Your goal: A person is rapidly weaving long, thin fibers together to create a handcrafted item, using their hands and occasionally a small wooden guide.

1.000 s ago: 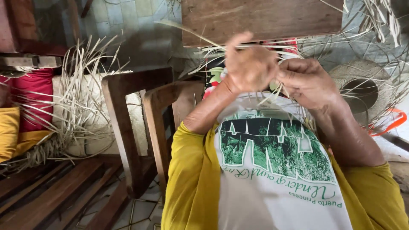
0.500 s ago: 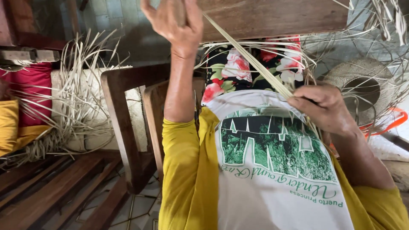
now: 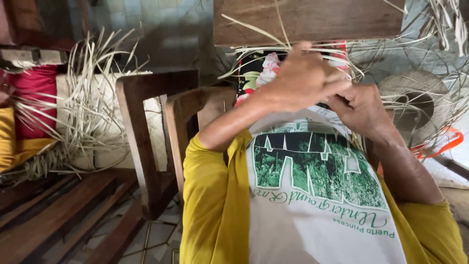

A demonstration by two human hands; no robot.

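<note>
Close before the chest, both hands meet over the weaving. Half a second ago the left hand point(image 3: 300, 78) was flung high, drawing a long pale strip point(image 3: 254, 29) out; now it is back down, curled shut against the right hand point(image 3: 361, 110), so the pull looks finished and the strip is being worked in. The right hand is pinched closed on strips; exactly what the left grips is hidden behind its knuckles. Loose strip ends fan up and outward from the hands. Beyond the right hand lies a woven hat point(image 3: 415, 98); left of the left forearm stands a wooden chair point(image 3: 146, 127).
</note>
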